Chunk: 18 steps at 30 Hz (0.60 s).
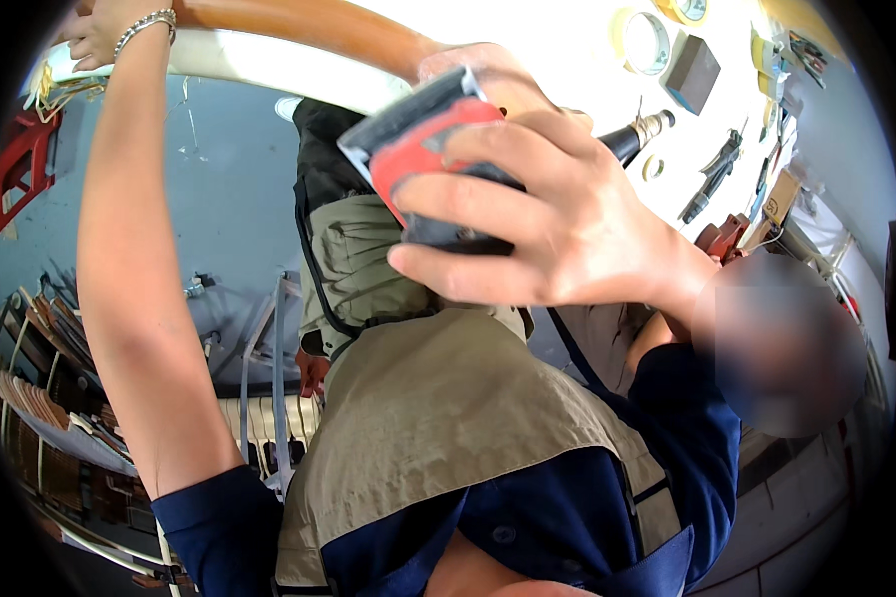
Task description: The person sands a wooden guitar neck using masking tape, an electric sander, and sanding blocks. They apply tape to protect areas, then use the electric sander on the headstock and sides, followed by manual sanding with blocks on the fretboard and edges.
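Observation:
My right hand is closed around a red and black hand sander. The sander is tilted, its dark flat pad facing up and to the left. Behind it lies a long, smooth, orange-brown wooden piece along the edge of the bright worktop. Its right part runs into a pale, rounded, skin-toned shape, blurred and partly covered by the sander; I cannot make out what that is. With a beaded bracelet on its wrist, my left hand curls at the wooden piece's left end, partly cut off by the picture's rim.
Tape rolls, a dark block and a black tool lie on the bright worktop. A person is close on the right. A red frame and racks of wooden parts stand left.

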Tool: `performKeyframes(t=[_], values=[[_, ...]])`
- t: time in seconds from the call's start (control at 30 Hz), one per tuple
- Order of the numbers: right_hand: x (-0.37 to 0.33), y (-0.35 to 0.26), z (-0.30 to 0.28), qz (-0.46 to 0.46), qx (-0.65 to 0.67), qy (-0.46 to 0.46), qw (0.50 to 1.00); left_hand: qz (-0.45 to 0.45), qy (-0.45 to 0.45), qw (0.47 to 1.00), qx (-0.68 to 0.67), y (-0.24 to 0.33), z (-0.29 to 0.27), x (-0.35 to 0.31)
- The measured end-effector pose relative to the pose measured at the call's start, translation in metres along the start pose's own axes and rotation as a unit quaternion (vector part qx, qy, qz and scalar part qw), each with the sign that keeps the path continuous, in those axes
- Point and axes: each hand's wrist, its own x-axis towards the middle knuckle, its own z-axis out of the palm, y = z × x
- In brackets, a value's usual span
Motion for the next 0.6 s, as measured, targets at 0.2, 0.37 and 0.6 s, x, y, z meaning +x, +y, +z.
performKeyframes(t=[0.2,0.37,0.6], values=[[-0.015,-0.008,-0.021,0.081,-0.021,-0.064,0.994,-0.013,-0.027,0.999,0.011,0.002,-0.003,-0.001],[-0.038,-0.024,-0.034,0.201,-0.070,-0.004,0.977,0.003,-0.065,0.998,0.010,-0.004,0.002,0.007],[-0.027,-0.017,-0.016,0.219,-0.073,-0.012,0.973,0.024,-0.014,1.000,-0.010,0.002,0.006,-0.002]])
